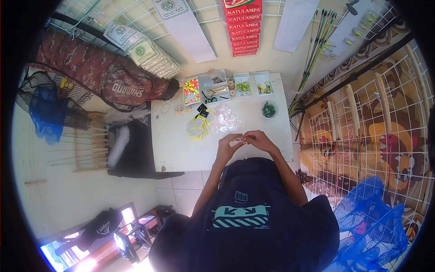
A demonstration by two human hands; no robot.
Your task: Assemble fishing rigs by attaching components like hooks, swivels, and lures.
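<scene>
White table [181,145], my left hand [225,147] and right hand [258,139] meet over its near edge, fingertips pinched together on a small clear packet [236,142]. Yellow cards [198,128] and clear bags [225,119] lie just beyond; bead trays [192,89] sit at the far edge.

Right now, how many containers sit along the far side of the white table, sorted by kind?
Clear rectangular compartment boxes: 4 (yellow-and-pink beads box, scissors box, green-bead box, mixed-bead box)
Small round dish: 1
Total: 5
</scene>
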